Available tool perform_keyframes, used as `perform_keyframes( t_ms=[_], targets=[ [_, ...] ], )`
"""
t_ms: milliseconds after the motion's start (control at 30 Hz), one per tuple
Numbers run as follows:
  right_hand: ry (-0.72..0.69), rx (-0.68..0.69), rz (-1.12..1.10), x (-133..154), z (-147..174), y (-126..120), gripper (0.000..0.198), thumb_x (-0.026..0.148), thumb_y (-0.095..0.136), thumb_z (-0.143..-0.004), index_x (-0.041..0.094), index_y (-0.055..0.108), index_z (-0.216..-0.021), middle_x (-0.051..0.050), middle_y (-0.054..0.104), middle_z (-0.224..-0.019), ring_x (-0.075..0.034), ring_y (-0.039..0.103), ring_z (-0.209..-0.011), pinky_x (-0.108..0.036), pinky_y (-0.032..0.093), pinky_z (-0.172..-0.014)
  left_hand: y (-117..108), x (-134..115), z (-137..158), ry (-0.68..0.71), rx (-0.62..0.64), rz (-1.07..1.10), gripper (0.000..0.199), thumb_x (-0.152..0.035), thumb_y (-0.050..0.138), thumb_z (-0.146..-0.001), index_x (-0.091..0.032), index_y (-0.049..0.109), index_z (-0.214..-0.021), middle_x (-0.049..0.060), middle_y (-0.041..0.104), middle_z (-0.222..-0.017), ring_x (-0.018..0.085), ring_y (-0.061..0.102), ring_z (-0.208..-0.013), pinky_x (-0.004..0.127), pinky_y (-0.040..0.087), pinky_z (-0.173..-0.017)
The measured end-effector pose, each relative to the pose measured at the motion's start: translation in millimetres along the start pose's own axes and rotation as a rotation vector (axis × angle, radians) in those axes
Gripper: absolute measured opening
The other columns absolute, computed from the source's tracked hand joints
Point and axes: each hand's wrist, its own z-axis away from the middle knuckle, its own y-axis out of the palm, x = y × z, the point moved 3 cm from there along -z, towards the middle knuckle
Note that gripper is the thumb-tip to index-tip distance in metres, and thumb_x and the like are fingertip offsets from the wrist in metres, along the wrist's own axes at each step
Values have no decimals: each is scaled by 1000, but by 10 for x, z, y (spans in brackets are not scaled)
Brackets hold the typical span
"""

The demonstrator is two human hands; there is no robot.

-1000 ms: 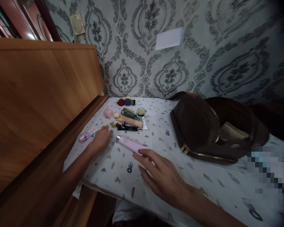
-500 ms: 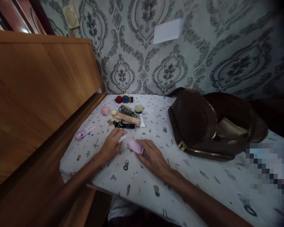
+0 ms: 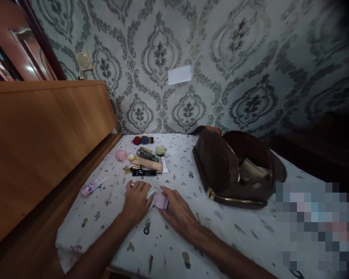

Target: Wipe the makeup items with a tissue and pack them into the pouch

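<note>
My right hand (image 3: 178, 213) grips a small lilac item (image 3: 161, 201) low over the patterned cloth; its exact kind cannot be made out. Against its left side, my left hand (image 3: 137, 202) has its fingers curled over a white, tissue-like piece (image 3: 150, 193), mostly hidden. Just beyond my left hand lie a black tube (image 3: 147, 173), a peach tube (image 3: 147, 163), a dark green tube (image 3: 147, 155) and a small white tube (image 3: 165, 166). A gold-and-black stick (image 3: 132, 169) is beside the black tube. To the left rests a pink-and-white tube (image 3: 93, 186).
A brown bag (image 3: 215, 166) with its zip undone stands on the right of the white patterned cloth (image 3: 180, 186). Toward the back are a pink rounded item (image 3: 121, 155), a pale green round container (image 3: 160, 151) and red (image 3: 137, 140) and blue (image 3: 144, 140) round items. A wooden panel (image 3: 46, 135) borders the left.
The camera view has tilted up and shifted right. My hands have come closer together around the lilac item, and less of it and of the white piece shows.
</note>
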Motion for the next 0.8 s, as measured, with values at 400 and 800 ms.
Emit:
perform_keyframes(
  t_ms=[400, 800],
  targets=[
    [77, 30, -22, 6, 17, -46, 61, 14, 62, -80, 18, 43, -138, -12, 62, -120, -27, 58, -112, -46, 52, -95, -70, 548, -39, -275, -111, 251, 22, -31, 38, -99, -20, 54, -89, 5, 63, -85, 22, 61, -82, 34, 46, -77],
    [213, -29, -194, -50, -59, -133, 20, 30, 51, -95, 19, 66, -101, -7, 68, -92, -21, 63, -83, -33, 49, -77, -84, 540, -42, -302, -124, 338, 24, -34, 37, -96, -20, 56, -89, 4, 65, -82, 22, 61, -77, 33, 45, -72]
  ],
)
